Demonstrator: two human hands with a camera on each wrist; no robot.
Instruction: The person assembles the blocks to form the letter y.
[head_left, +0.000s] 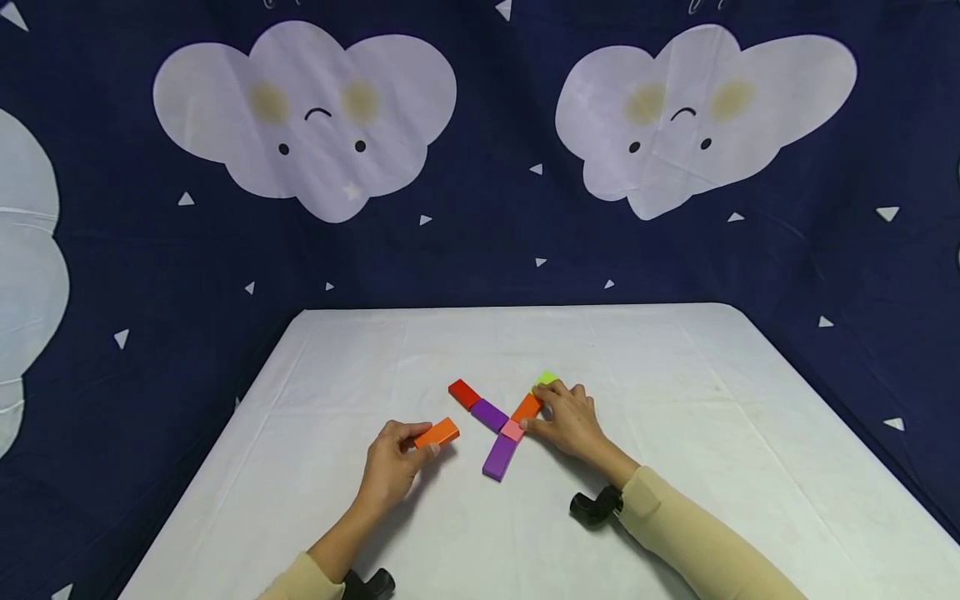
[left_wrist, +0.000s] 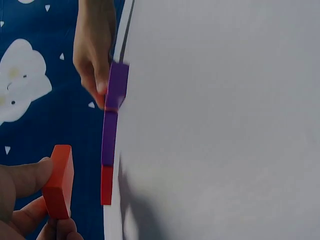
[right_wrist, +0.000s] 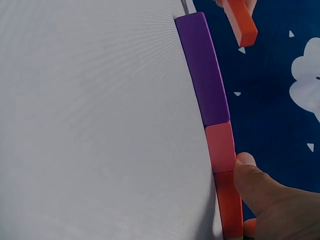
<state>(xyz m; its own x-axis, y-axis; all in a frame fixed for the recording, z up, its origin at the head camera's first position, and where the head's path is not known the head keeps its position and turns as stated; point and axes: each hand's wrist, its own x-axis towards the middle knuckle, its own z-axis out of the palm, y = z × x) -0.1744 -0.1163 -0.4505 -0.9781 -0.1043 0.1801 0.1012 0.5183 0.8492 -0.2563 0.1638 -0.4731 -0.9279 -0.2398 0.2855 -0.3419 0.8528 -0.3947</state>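
My left hand [head_left: 388,467] pinches an orange block [head_left: 438,432] between thumb and fingers, left of a cross-like figure of blocks. At the figure's middle is a pink block [head_left: 512,430]. One purple block [head_left: 499,457] runs from it toward the near side; another purple block [head_left: 490,415], with a red block [head_left: 463,393] at its end, points far left. A second orange block [head_left: 526,407] and a lime green block [head_left: 546,378] extend far right. My right hand [head_left: 573,421] holds this orange block, thumb beside its joint with the pink one, fingers at the green end.
A white-covered table [head_left: 300,433] lies under the blocks. Behind it hangs a dark blue cloth [head_left: 495,250] with printed clouds. Black wrist-worn devices [head_left: 596,507] sit below both wrists, by the beige sleeves.
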